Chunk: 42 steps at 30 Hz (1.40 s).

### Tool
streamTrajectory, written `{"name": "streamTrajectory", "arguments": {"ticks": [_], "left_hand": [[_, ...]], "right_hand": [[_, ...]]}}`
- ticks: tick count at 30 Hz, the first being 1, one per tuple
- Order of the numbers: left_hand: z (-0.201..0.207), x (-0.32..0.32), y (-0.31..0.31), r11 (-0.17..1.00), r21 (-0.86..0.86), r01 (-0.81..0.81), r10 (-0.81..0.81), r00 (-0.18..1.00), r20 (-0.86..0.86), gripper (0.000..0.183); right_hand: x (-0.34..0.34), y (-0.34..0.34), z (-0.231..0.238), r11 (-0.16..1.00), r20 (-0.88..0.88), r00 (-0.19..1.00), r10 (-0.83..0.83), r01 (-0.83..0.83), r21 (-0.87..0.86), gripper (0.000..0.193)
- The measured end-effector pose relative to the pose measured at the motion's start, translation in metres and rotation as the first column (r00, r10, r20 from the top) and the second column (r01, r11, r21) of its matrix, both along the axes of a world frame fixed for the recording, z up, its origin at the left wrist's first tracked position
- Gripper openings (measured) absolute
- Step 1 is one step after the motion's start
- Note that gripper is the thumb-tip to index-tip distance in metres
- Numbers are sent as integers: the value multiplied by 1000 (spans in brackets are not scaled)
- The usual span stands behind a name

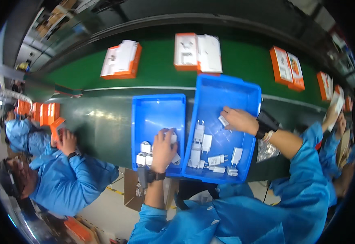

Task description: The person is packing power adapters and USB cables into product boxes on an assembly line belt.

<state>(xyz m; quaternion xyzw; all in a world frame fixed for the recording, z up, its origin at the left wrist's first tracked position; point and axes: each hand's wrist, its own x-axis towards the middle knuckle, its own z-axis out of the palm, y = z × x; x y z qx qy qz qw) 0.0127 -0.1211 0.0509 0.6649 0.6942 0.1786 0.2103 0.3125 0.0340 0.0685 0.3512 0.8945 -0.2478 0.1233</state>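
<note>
My left hand (163, 151) is inside the left blue bin (159, 99), its fingers curled round a white coiled cable (173, 138). More white coiled cables (145, 147) lie beside and below that hand. Over the right blue bin (229, 79), which sits slightly turned, my right hand (241, 120) pinches a white charger plug (223, 120). Several white charger plugs (206, 143) lie scattered along the near half of that bin, most of them on their sides with pins showing.
Open orange-and-white boxes (121, 61) stand along the green belt (157, 61) behind the bins. A clear plastic bag (267, 150) lies right of the bins. Below the table edge is a cardboard box (133, 189). Co-workers in blue (69, 175) sit at both sides.
</note>
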Motion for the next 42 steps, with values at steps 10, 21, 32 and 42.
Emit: {"name": "streamTrajectory", "arguments": {"ticks": [10,21,32,42], "left_hand": [[12,-23,18,944,-107,-313,330,869,370,40],[34,-57,-57,754,-624,-206,596,-185,781,23],[50,-106,-100,670,-689,-276,650,-232,724,42],[59,-122,-80,663,-663,-348,643,-190,742,51]], "right_hand": [[-46,46,60,982,-11,983,-183,182,-51,56],[-364,227,154,951,-439,898,29,110,289,49],[-495,297,13,917,-176,978,-111,169,360,40],[-477,298,-29,895,-261,961,-88,191,403,31]]}}
